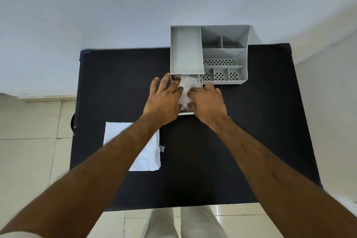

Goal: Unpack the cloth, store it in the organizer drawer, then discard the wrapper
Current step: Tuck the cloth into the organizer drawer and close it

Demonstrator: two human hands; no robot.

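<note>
Head view shows two bare hands pressing down on a white cloth [188,91]; the left hand [163,100] lies flat with its fingers spread wide, and its fingertips rest on the left side of the cloth; the right hand [207,102] is flat and open too, with its fingers pointing left onto the cloth; neither hand is gripping anything. The cloth sits inside the drawer [186,113], which is pulled out toward the person; the cloth looks soft and crumpled, and the hands hide part of it. The drawer comes out from under the grey organizer [244,60]; the organizer has one big tray on its left side and many small boxes on its right side, some with little holes in the bottom. It all stands on a black table [212,160]; the organizer is at the far edge, near a pale wall [135,6]. The white wrapper [148,156] lies flat on the table, near the left side, partly under the left arm, well apart from the drawer.
</note>
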